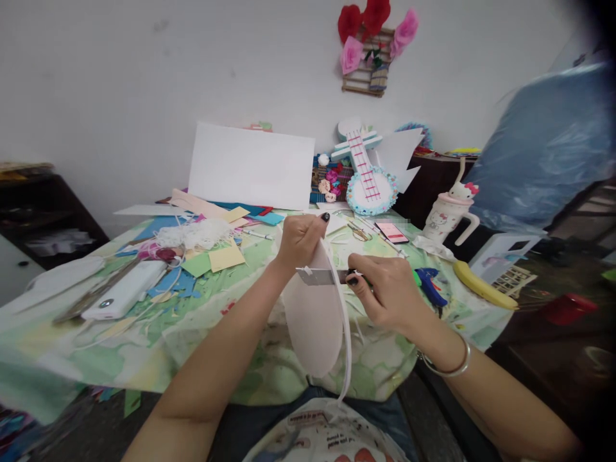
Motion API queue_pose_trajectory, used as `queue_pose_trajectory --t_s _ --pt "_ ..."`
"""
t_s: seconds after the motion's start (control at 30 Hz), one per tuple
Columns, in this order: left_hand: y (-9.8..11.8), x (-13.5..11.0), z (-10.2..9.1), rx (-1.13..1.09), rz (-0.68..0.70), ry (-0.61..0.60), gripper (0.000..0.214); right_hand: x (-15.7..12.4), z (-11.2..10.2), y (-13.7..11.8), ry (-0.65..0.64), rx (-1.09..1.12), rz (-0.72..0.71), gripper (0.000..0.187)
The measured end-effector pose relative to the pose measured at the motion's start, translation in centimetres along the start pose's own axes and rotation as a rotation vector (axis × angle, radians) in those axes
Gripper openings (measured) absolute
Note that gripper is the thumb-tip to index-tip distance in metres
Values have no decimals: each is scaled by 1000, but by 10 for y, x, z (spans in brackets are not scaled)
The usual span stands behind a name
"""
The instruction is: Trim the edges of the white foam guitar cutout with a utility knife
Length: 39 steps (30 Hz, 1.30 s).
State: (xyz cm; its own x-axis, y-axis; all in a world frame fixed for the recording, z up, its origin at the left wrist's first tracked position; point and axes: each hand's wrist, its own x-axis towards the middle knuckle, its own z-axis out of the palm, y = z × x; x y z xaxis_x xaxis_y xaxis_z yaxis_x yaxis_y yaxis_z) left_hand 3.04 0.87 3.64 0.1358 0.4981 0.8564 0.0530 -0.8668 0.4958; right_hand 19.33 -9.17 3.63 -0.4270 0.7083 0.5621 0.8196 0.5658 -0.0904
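White oval sheet point(315, 330) below left hand point(299, 240)

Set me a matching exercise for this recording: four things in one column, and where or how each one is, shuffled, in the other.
Things:
1. Metal blade
2. Pale oval piece
3. Banana
4. Phone

Places or states:
A. Gripped by the left hand
B. Lying with its screen lit
C. Held in the right hand
D. Beside the blue tool

Pairs: 1-C, 2-A, 3-D, 4-B
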Motion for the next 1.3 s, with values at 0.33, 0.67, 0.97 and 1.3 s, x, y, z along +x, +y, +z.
queue_pose_trajectory --t_s 0.33,0.67,0.97,1.3 --pt "-2 0 3 158 23 52 48 0 5 -1 53 1 -27 27" --pt "-1 1 3 254 101 39 43 0 -3 -7 6 -44 -4 26" --pt "-2 -1 -1 -44 -18 19 48 -5 -1 -1 -9 36 5 26" --pt "2 0 2 131 118 -13 49 -8 -3 3 -15 0 25 26"
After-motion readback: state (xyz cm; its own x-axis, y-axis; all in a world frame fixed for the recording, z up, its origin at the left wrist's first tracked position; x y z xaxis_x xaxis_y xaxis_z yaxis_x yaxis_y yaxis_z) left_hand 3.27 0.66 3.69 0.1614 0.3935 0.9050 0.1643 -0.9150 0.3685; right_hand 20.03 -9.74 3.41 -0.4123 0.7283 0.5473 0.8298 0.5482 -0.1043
